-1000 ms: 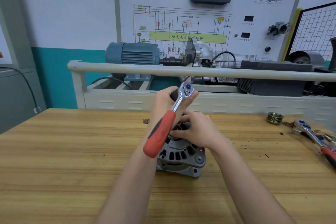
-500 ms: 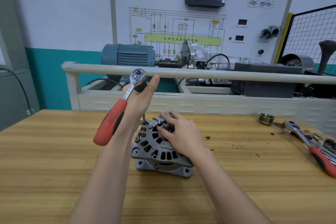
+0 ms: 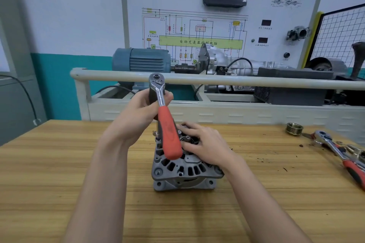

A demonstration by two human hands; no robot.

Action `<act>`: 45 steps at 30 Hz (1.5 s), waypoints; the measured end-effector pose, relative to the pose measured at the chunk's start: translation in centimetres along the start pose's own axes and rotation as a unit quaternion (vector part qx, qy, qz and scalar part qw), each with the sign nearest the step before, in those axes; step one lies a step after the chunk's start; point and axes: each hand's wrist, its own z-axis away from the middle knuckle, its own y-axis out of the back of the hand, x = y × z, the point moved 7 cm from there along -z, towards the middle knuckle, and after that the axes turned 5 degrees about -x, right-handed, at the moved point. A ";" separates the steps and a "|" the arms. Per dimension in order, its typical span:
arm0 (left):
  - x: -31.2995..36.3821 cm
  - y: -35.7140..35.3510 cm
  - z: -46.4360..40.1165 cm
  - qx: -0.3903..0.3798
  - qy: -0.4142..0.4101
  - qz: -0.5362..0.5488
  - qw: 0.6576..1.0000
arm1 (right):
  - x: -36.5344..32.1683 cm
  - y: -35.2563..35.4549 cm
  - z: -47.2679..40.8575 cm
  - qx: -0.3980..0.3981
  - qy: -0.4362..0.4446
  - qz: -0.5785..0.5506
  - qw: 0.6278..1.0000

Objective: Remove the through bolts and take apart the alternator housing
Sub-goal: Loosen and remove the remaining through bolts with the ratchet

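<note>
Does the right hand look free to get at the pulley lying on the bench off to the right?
Probably yes. The right hand only rests on the alternator, and bare bench lies between it and the pulley. Letting go would leave the housing unsteadied.

The alternator point(image 3: 183, 165) stands on the desk point(image 3: 59, 173) at frame centre. A pulley point(image 3: 294, 128) and second ratchet point(image 3: 341, 156) lie at right. A motor point(image 3: 141, 62) sits behind, upper centre.

Bright, even room light from overhead; soft faint shadows under the alternator point(image 3: 185, 171) and forearms on the wooden bench point(image 3: 59, 173). Slight glare on the ratchet head point(image 3: 157, 80). Wide-angle bend in the rail point(image 3: 256, 83), edges stretched. Bkgd a bit soft, mild blur at far right.
</note>
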 end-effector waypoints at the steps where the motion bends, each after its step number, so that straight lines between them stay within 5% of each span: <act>1: 0.3 0.1 0.1 0.003 0.004 -0.002 1.000 | 0.0 0.1 -0.1 -0.001 0.007 -0.009 1.000; 11: 2.2 -1.0 0.5 -0.052 -0.105 -0.061 0.991 | 0.5 -0.3 -0.1 -0.019 0.036 -0.085 0.996; 17: 1.7 -0.9 -0.1 0.011 -0.121 -0.022 0.992 | -0.6 0.6 1.0 -0.060 0.054 -0.154 0.985; 20: 1.3 0.1 -0.1 0.043 -0.117 0.005 0.992 | -2.6 4.2 2.1 0.008 0.078 -0.205 0.976; 27: 1.2 0.3 -0.3 0.080 -0.121 0.016 0.989 | -10.7 11.3 6.9 0.249 0.326 -0.307 0.859; 30: 1.0 0.8 -0.3 0.087 -0.111 0.037 0.989 | -9.7 12.4 6.8 0.328 0.283 -0.405 0.805; 32: 0.9 1.2 -0.2 0.084 -0.100 0.043 0.991 | -7.5 12.5 5.9 0.355 0.181 -0.491 0.775; 35: 1.0 0.4 -0.1 0.048 -0.086 -0.013 0.995 | -4.6 10.8 4.0 0.321 0.032 -0.615 0.719; 39: 1.2 -1.3 0.3 -0.021 -0.074 -0.054 0.996 | -4.6 9.5 1.9 0.233 0.059 -0.761 0.603; 41: 1.1 -1.1 0.2 -0.006 -0.062 -0.021 0.998 | -5.4 9.7 1.5 0.185 0.121 -0.777 0.590; 45: 0.6 0.0 -0.3 0.154 -0.038 -0.015 0.987 | -6.1 10.4 2.5 0.228 0.224 -0.693 0.646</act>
